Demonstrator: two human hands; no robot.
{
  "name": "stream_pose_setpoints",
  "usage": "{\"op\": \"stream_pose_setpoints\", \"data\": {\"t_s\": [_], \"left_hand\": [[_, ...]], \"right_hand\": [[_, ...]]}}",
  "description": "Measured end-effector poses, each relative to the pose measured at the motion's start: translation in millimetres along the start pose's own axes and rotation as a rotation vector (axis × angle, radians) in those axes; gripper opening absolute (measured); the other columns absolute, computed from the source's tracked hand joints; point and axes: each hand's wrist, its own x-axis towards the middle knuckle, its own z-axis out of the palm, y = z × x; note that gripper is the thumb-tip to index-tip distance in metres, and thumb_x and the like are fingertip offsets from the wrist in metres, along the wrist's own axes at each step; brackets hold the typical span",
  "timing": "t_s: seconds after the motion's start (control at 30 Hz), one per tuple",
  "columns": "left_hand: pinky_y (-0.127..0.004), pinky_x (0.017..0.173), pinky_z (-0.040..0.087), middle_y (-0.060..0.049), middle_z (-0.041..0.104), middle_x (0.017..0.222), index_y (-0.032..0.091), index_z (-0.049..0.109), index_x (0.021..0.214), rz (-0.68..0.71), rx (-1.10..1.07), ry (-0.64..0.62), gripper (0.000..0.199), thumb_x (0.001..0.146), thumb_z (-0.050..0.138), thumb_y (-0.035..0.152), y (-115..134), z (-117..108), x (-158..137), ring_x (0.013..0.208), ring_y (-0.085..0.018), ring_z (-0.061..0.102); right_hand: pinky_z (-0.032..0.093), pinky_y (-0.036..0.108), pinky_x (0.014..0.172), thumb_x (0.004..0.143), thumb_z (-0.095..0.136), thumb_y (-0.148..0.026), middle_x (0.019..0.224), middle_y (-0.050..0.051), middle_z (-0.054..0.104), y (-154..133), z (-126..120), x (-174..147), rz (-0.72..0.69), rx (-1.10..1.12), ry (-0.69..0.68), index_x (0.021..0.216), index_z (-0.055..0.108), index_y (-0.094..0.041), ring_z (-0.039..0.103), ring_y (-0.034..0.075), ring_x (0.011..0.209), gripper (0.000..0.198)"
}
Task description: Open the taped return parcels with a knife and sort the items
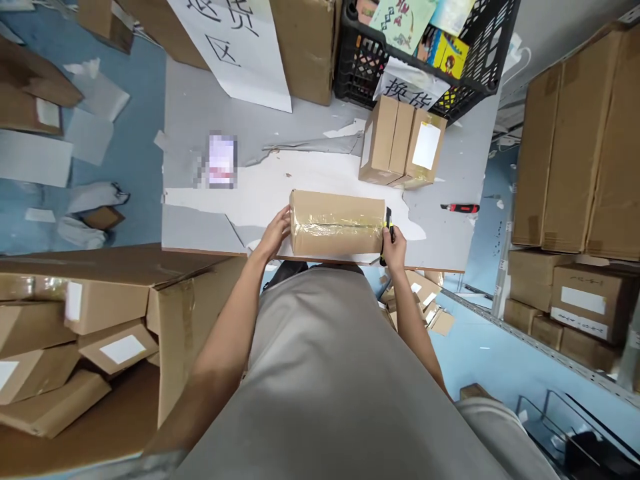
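A long cardboard box lies at the front edge of the table, its top seam covered with shiny clear tape. My left hand rests against the box's left end, fingers bent round its side and partly hidden. At the right end is my right hand, its fingers closed on a black and yellow utility knife held close to the box. Whether the blade is out cannot be seen. A red and black utility knife lies apart on the table to the right.
Small boxes stand together behind, before a black crate of packages. A paper sign hangs at the back. A blurred, phone-like object lies left. A big carton of boxes stands lower left; shelves of cartons are right.
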Motion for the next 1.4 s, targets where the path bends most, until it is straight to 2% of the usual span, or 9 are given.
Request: {"op": "stream_pose_setpoints", "data": {"t_s": [0.13, 0.23, 0.33, 0.4, 0.5, 0.6, 0.7, 1.0, 1.4], "left_hand": [[-0.058, 0.13, 0.05, -0.018, 0.075, 0.153, 0.016, 0.072, 0.151, -0.018, 0.033, 0.027, 0.07, 0.096, 0.066, 0.059, -4, -10, 14, 0.147, -0.038, 0.067], [-0.057, 0.131, 0.049, -0.019, 0.072, 0.156, 0.018, 0.069, 0.155, 0.099, 0.072, 0.097, 0.07, 0.098, 0.067, 0.059, 8, -26, 2, 0.147, -0.036, 0.067], [-0.055, 0.126, 0.055, -0.016, 0.063, 0.167, 0.026, 0.067, 0.159, 0.268, 0.099, 0.076, 0.066, 0.102, 0.068, 0.06, 30, -35, -20, 0.151, -0.034, 0.064], [-0.055, 0.124, 0.057, -0.014, 0.057, 0.171, 0.03, 0.073, 0.151, 0.357, 0.167, 0.009, 0.06, 0.1, 0.075, 0.061, 43, -36, -32, 0.156, -0.036, 0.059], [-0.055, 0.12, 0.06, -0.014, 0.055, 0.17, 0.03, 0.079, 0.14, 0.393, 0.238, -0.075, 0.053, 0.096, 0.081, 0.059, 51, -37, -37, 0.16, -0.038, 0.054], [-0.05, 0.111, 0.066, -0.014, 0.057, 0.165, 0.03, 0.077, 0.142, 0.361, 0.219, -0.135, 0.053, 0.096, 0.082, 0.056, 45, -38, -30, 0.152, -0.036, 0.06], [-0.045, 0.099, 0.071, -0.013, 0.059, 0.162, 0.03, 0.076, 0.145, 0.346, 0.198, -0.174, 0.055, 0.094, 0.084, 0.05, 38, -40, -20, 0.136, -0.033, 0.069], [-0.035, 0.085, 0.071, -0.014, 0.06, 0.157, 0.028, 0.074, 0.147, 0.351, 0.19, -0.196, 0.058, 0.093, 0.085, 0.045, 32, -39, -14, 0.13, -0.031, 0.07], [-0.045, 0.106, 0.067, -0.014, 0.063, 0.155, 0.026, 0.073, 0.144, 0.363, 0.183, -0.177, 0.062, 0.093, 0.083, 0.061, 35, -37, -14, 0.137, -0.033, 0.066]], "right_hand": [[0.054, 0.027, 0.08, 0.113, 0.042, -0.052, 0.085, 0.001, 0.068, -21, 8, -12, 0.021, -0.081, -0.014, 0.094, 0.058, -0.025, 0.063, 0.019, 0.084, 0.037], [0.059, 0.034, 0.093, 0.114, 0.04, -0.049, 0.105, 0.01, 0.081, -38, 1, -24, 0.014, -0.163, 0.12, 0.12, 0.069, -0.019, 0.075, 0.023, 0.094, 0.043], [0.061, 0.041, 0.103, 0.116, 0.039, -0.046, 0.122, 0.018, 0.084, -62, -10, -36, -0.035, -0.257, 0.198, 0.143, 0.067, -0.014, 0.081, 0.027, 0.103, 0.05], [0.06, 0.041, 0.107, 0.117, 0.042, -0.045, 0.131, 0.019, 0.083, -83, -13, -43, -0.128, -0.315, 0.121, 0.147, 0.068, -0.014, 0.081, 0.029, 0.113, 0.051], [0.059, 0.036, 0.11, 0.12, 0.043, -0.041, 0.142, 0.016, 0.081, -121, -5, -53, -0.34, -0.428, -0.153, 0.149, 0.072, -0.018, 0.078, 0.028, 0.129, 0.046], [0.058, 0.031, 0.101, 0.124, 0.041, -0.038, 0.142, 0.012, 0.081, -157, 16, -57, -0.463, -0.641, -0.431, 0.158, 0.068, -0.023, 0.078, 0.026, 0.127, 0.047], [0.055, 0.03, 0.091, 0.125, 0.037, -0.037, 0.141, 0.011, 0.079, -184, 36, -54, -0.51, -0.878, -0.58, 0.166, 0.061, -0.028, 0.078, 0.027, 0.123, 0.048], [0.052, 0.034, 0.086, 0.124, 0.037, -0.024, 0.139, 0.015, 0.077, -214, 55, -38, -0.604, -1.117, -0.708, 0.157, 0.062, -0.024, 0.077, 0.028, 0.12, 0.042], [0.06, 0.039, 0.093, 0.12, 0.038, -0.014, 0.142, 0.02, 0.076, -229, 63, -31, -0.645, -1.207, -0.751, 0.151, 0.065, -0.017, 0.078, 0.031, 0.123, 0.041]]}}
